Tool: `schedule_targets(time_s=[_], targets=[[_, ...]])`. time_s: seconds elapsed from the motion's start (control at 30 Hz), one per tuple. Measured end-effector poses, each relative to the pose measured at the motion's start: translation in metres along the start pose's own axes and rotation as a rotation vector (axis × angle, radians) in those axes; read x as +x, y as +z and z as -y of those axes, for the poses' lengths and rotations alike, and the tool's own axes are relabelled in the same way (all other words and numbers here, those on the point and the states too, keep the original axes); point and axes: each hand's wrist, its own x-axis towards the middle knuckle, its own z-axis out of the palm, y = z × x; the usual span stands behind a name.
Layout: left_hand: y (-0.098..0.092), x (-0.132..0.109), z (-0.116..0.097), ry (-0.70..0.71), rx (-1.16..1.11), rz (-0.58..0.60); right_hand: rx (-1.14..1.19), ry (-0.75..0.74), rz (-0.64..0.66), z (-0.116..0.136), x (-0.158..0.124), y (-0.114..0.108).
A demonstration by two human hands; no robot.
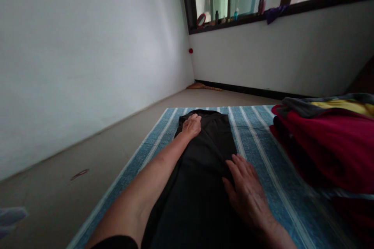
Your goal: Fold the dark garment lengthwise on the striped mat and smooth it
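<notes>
Black trousers [201, 175] lie lengthwise on a blue and white striped cloth [257, 132], their waistband at the far end. My left hand [192, 124] is near the waistband on the left side, its fingers curled down onto the black fabric. Lower down, on the right edge of the trousers, my right hand [245, 186] rests with its fingers stretched out and a little apart, the fingertips touching the fabric.
Folded clothes in red, grey and yellow [330, 140] are piled on the right of the cloth. White walls [117, 46] meet behind. A windowsill [248, 18] holds bottles and a small mirror. A thin loop [79, 174] lies on the floor at left.
</notes>
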Motion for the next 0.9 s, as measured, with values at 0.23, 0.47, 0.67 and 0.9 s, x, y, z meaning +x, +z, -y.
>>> schedule_targets(time_s=[0.23,0.47,0.67,0.9], targets=[[0.016,-0.025,-0.003,-0.034,-0.078,0.184,0.074,-0.007,0.433,0.022,-0.003,0.005],[-0.028,-0.067,-0.007,-0.06,-0.086,0.122,0.055,0.023,0.568,0.022,-0.001,-0.008],[-0.067,-0.213,0.001,-0.187,-0.173,0.257,0.035,0.005,0.556,0.019,-0.003,-0.005],[-0.072,-0.328,-0.007,-0.449,-0.731,0.329,-0.007,-0.023,0.545,0.015,-0.003,0.0]])
